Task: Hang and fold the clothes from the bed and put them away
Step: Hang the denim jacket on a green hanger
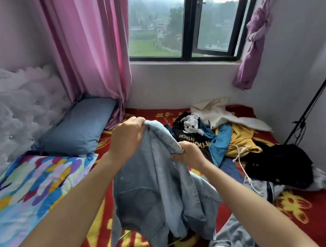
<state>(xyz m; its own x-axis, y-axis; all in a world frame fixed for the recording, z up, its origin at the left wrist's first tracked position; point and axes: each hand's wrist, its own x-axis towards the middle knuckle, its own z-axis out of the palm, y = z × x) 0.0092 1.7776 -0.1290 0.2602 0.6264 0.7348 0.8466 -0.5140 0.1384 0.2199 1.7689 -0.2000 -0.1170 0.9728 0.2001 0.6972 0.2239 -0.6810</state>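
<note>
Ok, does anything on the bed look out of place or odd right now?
Yes: a white cord snakes through the jumbled clothes on the bed's right side, between the yellow hooded top and the crumpled black garment. It looks odd among laundry, though it may be a drawstring.

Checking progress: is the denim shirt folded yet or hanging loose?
Not folded: the left hand and right hand grip the denim shirt, which hangs bunched over the bed.
</note>
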